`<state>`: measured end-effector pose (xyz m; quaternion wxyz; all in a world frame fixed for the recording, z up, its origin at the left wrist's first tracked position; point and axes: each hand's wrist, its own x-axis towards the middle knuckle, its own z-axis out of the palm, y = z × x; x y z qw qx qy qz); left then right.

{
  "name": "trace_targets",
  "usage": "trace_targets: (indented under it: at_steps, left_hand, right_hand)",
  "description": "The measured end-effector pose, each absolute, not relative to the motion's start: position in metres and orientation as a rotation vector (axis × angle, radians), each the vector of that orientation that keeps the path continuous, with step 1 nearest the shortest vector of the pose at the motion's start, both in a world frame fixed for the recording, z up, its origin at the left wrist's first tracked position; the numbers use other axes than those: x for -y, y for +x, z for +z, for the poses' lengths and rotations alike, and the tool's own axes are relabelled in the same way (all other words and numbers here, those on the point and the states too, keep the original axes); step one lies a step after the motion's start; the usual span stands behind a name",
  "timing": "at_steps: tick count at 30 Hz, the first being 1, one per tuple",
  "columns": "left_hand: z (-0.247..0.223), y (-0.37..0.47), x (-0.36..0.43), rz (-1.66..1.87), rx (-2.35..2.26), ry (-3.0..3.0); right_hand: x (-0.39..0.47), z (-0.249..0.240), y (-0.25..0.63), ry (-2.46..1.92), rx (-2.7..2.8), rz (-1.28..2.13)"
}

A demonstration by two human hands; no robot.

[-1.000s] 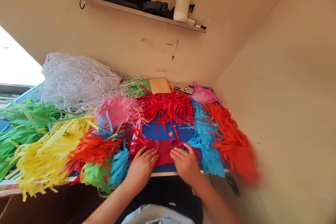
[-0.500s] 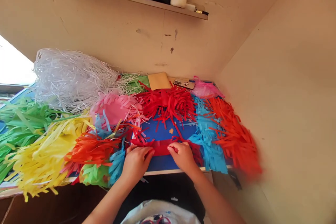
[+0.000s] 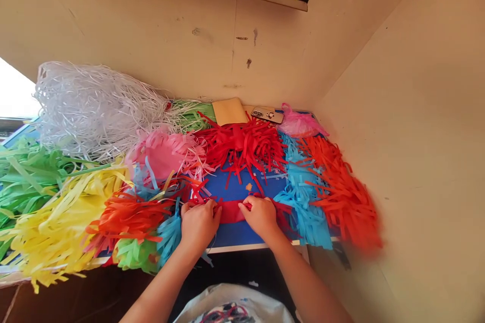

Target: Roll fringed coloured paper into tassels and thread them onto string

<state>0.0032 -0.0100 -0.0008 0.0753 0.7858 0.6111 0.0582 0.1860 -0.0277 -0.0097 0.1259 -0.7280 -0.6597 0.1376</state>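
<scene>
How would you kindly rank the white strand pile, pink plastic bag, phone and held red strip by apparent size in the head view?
1. White strand pile
2. Pink plastic bag
3. Phone
Held red strip: unsure, partly hidden.

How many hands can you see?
2: the left hand and the right hand, pinching the red strip on either side of its middle. No others show.

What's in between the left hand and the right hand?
In the head view, a red strip runs between the left hand and the right hand, over the blue table.
</scene>
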Motion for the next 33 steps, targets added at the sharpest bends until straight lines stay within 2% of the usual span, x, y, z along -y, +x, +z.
trace_targets:
  at_steps: [8, 12, 14, 18, 23, 33]
  left_hand:
    - [0.006, 0.005, 0.011, 0.264, -1.834, 2.429]
    - [0.007, 0.002, 0.01, 0.37, -1.49, 2.682]
    - [0.007, 0.0, 0.011, 0.338, -1.309, 2.739]
    - [0.013, -0.001, 0.023, 0.353, -1.305, 2.759]
    - [0.014, 0.008, 0.034, 0.401, -1.438, 2.718]
    - [0.003, -0.011, 0.014, 0.494, -1.523, 2.455]
  right_hand:
    - [0.024, -0.013, 0.189, -2.137, 1.928, 0.338]
    - [0.033, -0.004, 0.202, -2.109, 1.825, -0.03]
    - [0.042, 0.001, 0.206, -1.9, 1.943, -0.127]
    - [0.051, -0.003, 0.208, -1.407, 2.424, 0.1]
    - [0.03, -0.009, 0.214, -1.487, 2.419, 0.396]
    - [0.004, -0.001, 0.229, -1.561, 2.342, 0.57]
